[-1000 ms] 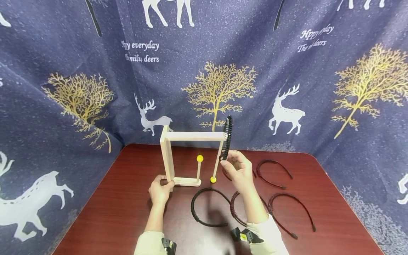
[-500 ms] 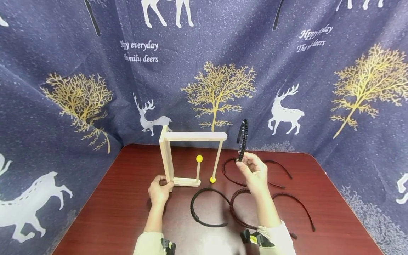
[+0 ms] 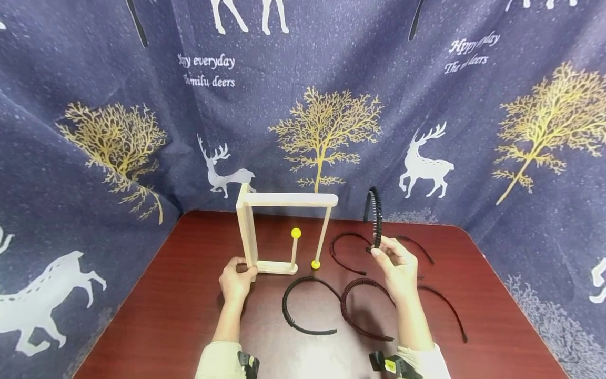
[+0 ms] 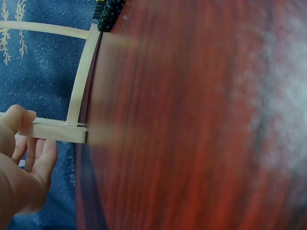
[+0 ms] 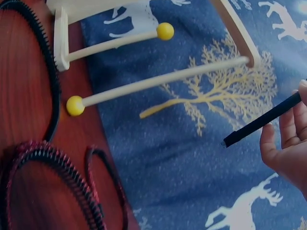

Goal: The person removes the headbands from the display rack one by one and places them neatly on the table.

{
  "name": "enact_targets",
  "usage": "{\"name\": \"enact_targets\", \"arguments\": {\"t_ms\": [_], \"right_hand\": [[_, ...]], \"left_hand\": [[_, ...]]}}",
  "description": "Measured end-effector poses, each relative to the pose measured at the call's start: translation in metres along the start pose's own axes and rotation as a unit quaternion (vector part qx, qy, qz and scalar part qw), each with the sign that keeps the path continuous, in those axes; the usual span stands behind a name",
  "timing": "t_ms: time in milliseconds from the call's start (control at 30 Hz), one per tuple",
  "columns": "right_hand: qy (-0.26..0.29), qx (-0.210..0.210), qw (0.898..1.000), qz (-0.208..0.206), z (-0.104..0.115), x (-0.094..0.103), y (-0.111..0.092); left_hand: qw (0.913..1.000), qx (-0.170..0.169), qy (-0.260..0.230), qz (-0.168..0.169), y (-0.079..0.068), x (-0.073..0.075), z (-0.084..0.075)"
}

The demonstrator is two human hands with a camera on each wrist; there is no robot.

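Observation:
My left hand (image 3: 235, 281) grips the lower near corner of a pale wooden rack (image 3: 291, 199), thumb on one side and fingers on the other in the left wrist view. The rack has two arms, each with a thin rod tipped by a yellow ball (image 3: 295, 232). To the right of it, my right hand (image 3: 400, 268) pinches one end of a black toothed headband (image 3: 377, 216), which stands upright above the table, apart from the rack. In the right wrist view, a smooth black end of this headband (image 5: 261, 120) shows at the fingertips.
On the dark red table (image 3: 161, 316) lie a black headband (image 3: 285, 310) at the middle and several dark red headbands, one (image 3: 344, 310) right of it, one (image 3: 333, 250) farther back, another (image 3: 454, 308) partly behind my right forearm. A deer-printed blue cloth (image 3: 284, 131) hangs behind.
My right hand has carried the black headband rightward and slightly down, from beside the end of the rack's upper arm. My left hand stays on the rack, which keeps its place.

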State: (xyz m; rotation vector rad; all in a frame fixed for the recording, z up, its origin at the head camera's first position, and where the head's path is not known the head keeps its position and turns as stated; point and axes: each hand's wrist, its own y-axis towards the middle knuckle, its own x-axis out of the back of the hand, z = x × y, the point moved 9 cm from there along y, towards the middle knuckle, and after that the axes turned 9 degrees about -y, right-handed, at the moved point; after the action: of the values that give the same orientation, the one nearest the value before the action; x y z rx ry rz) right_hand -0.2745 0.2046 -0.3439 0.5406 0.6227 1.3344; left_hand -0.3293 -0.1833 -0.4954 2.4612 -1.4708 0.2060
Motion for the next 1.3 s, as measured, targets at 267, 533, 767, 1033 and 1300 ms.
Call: {"name": "enact_targets", "arguments": {"t_ms": [267, 533, 767, 1033, 1300], "right_hand": [[0.018, -0.032, 0.998, -0.041, -0.01, 0.032, -0.011], [-0.006, -0.085, 0.991, -0.104, -0.016, 0.065, -0.021], [-0.037, -0.095, 0.986, -0.133, -0.019, 0.088, -0.029], [-0.044, -0.091, 0.982, -0.16, -0.02, 0.113, -0.037], [-0.047, -0.109, 0.973, -0.197, -0.023, 0.141, -0.042]], "left_hand": [[1.0, 0.002, 0.001, 0.004, 0.0, 0.0, -0.002], [0.9999, 0.009, -0.005, 0.005, -0.001, 0.0, -0.002], [1.0, 0.007, -0.002, 0.003, -0.001, 0.001, -0.001], [1.0, 0.007, -0.001, 0.003, -0.001, 0.0, -0.001], [1.0, 0.007, -0.004, 0.004, -0.002, -0.001, -0.001]]}}
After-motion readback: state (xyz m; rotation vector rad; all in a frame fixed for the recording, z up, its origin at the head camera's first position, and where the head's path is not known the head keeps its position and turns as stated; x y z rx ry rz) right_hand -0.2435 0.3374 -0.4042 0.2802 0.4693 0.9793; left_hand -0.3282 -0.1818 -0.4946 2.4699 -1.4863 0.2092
